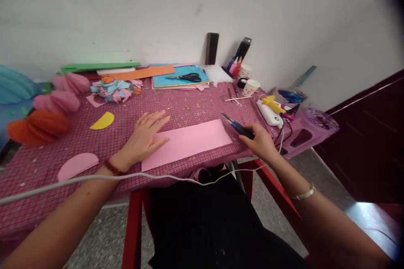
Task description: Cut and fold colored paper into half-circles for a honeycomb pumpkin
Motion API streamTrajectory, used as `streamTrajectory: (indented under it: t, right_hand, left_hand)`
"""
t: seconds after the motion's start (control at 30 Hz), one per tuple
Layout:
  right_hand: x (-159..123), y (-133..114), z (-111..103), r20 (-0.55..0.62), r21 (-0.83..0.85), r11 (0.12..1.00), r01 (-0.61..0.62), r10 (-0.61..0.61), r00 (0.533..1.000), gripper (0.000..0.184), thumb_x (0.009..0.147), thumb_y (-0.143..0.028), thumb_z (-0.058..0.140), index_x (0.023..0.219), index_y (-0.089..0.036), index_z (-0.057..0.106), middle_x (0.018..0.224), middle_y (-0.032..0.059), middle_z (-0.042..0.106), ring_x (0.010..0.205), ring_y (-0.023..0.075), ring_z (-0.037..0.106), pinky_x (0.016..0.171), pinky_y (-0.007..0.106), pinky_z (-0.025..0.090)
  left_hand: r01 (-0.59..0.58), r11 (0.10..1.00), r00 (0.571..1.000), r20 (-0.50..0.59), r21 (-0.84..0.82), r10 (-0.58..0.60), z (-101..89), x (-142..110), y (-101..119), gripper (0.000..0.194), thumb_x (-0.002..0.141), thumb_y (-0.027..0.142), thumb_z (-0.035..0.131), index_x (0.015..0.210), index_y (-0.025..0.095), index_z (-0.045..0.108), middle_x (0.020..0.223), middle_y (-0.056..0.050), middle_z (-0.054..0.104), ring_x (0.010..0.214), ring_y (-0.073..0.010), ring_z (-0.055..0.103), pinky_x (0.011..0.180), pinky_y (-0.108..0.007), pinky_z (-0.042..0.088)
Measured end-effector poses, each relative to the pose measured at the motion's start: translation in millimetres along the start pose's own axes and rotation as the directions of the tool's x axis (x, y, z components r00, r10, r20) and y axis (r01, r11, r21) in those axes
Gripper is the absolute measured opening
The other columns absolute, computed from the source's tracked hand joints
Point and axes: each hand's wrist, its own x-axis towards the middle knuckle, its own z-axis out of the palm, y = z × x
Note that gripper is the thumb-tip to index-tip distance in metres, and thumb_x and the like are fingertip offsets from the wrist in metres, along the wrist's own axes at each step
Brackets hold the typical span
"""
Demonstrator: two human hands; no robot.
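Observation:
A long pink paper strip [192,143] lies flat near the table's front edge. On its left end rests my left hand [147,134], fingers spread and palm down. My right hand [260,141] is closed around a box cutter [241,129] with a dark blue handle. The cutter's blade is out and points up and left, just beyond the strip's right end. Left of my left hand are a yellow paper half-circle [103,121] and a pink folded half-circle [77,166].
Black scissors [189,77] lie on blue paper sheets [176,70] at the back. Crumpled paper scraps [116,88] and an orange paper pumpkin [38,128] sit left. Paper cups [251,87] and a glue gun [269,111] stand right. A white cable [183,178] crosses in front.

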Motion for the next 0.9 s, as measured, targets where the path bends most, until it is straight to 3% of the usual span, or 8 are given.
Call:
streamTrajectory:
  t: [0.07, 0.13, 0.23, 0.3, 0.37, 0.53, 0.67, 0.9]
  right_hand:
    - [12, 23, 2, -0.006, -0.059, 0.998, -0.009, 0.008, 1.000, 0.030, 0.076, -0.030, 0.064, 0.102, -0.015, 0.064, 0.097, 0.0112, 0.067, 0.090, 0.0282, 0.063, 0.081, 0.043, 0.049]
    - [18, 36, 3, 0.007, -0.078, 0.997, -0.006, 0.007, 1.000, 0.031, 0.077, -0.029, 0.065, 0.104, -0.014, 0.064, 0.099, 0.0116, 0.066, 0.092, 0.0278, 0.062, 0.084, 0.042, 0.049]
    - [20, 42, 2, 0.035, -0.086, 0.995, 0.045, -0.043, 0.998, 0.031, 0.078, -0.026, 0.065, 0.106, -0.013, 0.064, 0.100, 0.0125, 0.065, 0.094, 0.0274, 0.061, 0.086, 0.041, 0.048]
    - [18, 38, -3, 0.016, -0.079, 0.990, 0.118, -0.117, 0.993, 0.030, 0.080, -0.025, 0.064, 0.107, -0.012, 0.064, 0.099, 0.0132, 0.064, 0.096, 0.0284, 0.060, 0.087, 0.044, 0.047]
    - [15, 30, -8, -0.019, 0.013, 0.978, 0.208, -0.208, 0.978, 0.028, 0.083, -0.024, 0.061, 0.109, -0.013, 0.062, 0.102, 0.0130, 0.064, 0.099, 0.0280, 0.058, 0.090, 0.045, 0.047]
    - [13, 4, -7, 0.071, 0.369, 0.837, 0.404, -0.458, 0.886, 0.032, 0.087, -0.023, 0.060, 0.118, -0.019, 0.057, 0.115, 0.0104, 0.061, 0.111, 0.0230, 0.057, 0.097, 0.044, 0.046]
    - [19, -5, 5, 0.170, 0.401, 0.786, 0.470, -0.568, 0.805, 0.032, 0.085, -0.016, 0.060, 0.117, -0.017, 0.060, 0.117, 0.0115, 0.062, 0.114, 0.0221, 0.056, 0.101, 0.042, 0.045]
    - [24, -5, 9, 0.208, 0.385, 0.765, 0.517, -0.618, 0.758, 0.033, 0.083, -0.016, 0.063, 0.116, -0.018, 0.063, 0.114, 0.0106, 0.064, 0.111, 0.0224, 0.058, 0.098, 0.043, 0.047]
  left_hand:
    - [-0.029, 0.997, 0.997, 0.063, -0.065, 0.033, -5.7, 0, 12, 0.058, 0.093, 0.054, 0.041, 0.141, 0.021, 0.045, 0.151, -0.009, 0.041, 0.139, -0.0248, 0.036, 0.117, -0.045, 0.023]
    - [-0.029, 0.995, 0.975, 0.216, -0.090, 0.048, -10.5, 1, 29, 0.066, 0.089, 0.060, 0.047, 0.142, 0.021, 0.045, 0.148, -0.009, 0.045, 0.137, -0.0268, 0.039, 0.115, -0.044, 0.028]
    - [0.026, 0.997, 0.891, 0.454, -0.070, 0.009, -15.4, 2, 54, 0.081, 0.081, 0.067, 0.052, 0.145, 0.020, 0.041, 0.151, -0.010, 0.042, 0.138, -0.0318, 0.037, 0.114, -0.046, 0.030]
    - [0.066, 0.997, 0.842, 0.538, -0.045, -0.032, -15.8, 4, 64, 0.083, 0.079, 0.068, 0.054, 0.145, 0.018, 0.043, 0.152, -0.011, 0.040, 0.140, -0.0333, 0.035, 0.114, -0.048, 0.030]
    - [0.095, 0.995, 0.835, 0.546, -0.025, -0.066, -12.7, 4, 65, 0.084, 0.078, 0.067, 0.054, 0.144, 0.016, 0.043, 0.152, -0.012, 0.040, 0.140, -0.0334, 0.035, 0.114, -0.048, 0.031]
    - [0.088, 0.996, 0.906, 0.418, -0.027, -0.069, 3.0, -1, 44, 0.083, 0.075, 0.063, 0.060, 0.144, 0.019, 0.044, 0.149, -0.012, 0.044, 0.139, -0.0315, 0.038, 0.114, -0.044, 0.031]
    - [0.114, 0.993, 0.896, 0.436, -0.040, -0.085, 6.0, -1, 38, 0.079, 0.075, 0.055, 0.062, 0.142, 0.018, 0.045, 0.148, -0.012, 0.046, 0.138, -0.0308, 0.039, 0.114, -0.043, 0.032]
    - [0.144, 0.987, 0.898, 0.428, -0.069, -0.102, 3.2, 1, 44, 0.072, 0.078, 0.051, 0.060, 0.140, 0.016, 0.047, 0.146, -0.014, 0.048, 0.136, -0.0301, 0.042, 0.113, -0.046, 0.032]
